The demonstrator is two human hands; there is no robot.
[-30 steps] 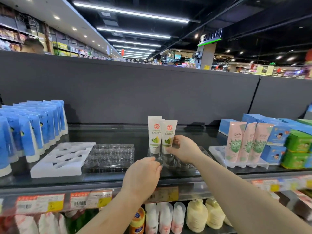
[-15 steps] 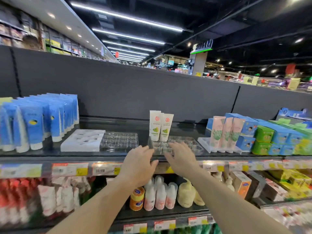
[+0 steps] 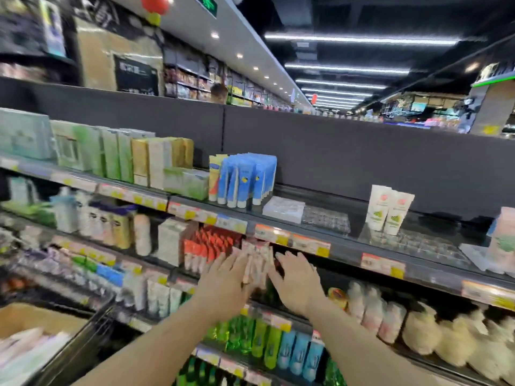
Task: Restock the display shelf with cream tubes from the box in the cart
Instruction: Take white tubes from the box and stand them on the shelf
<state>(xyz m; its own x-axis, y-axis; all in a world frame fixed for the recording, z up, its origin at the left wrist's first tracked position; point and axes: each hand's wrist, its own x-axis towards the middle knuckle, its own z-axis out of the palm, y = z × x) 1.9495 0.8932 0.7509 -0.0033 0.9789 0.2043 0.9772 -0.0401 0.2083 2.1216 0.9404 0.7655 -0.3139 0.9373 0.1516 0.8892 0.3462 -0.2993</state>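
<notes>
A long shelf (image 3: 348,247) runs across a supermarket aisle, its dark back panel (image 3: 334,151) rising behind it, the whole view blurred. At lower left stands the cart (image 3: 83,341), with a cardboard box (image 3: 36,319) inside it; pale tubes (image 3: 25,349) lie in the box, too smeared to make out. On the top tier, blue tubes (image 3: 248,179) stand in rows beside a white tray (image 3: 282,208) and a clear tray (image 3: 326,218). Further right, two white cream tubes (image 3: 388,208) stand upright, side by side and touching, at the back of a second clear tray (image 3: 415,242). Both bare arms reach forward below the top tier. The left hand (image 3: 225,282) and the right hand (image 3: 296,282) are spread wide with fingers straight, holding nothing, in front of the pink packs (image 3: 257,263) on the tier beneath. Whether the fingers touch those packs cannot be told.
</notes>
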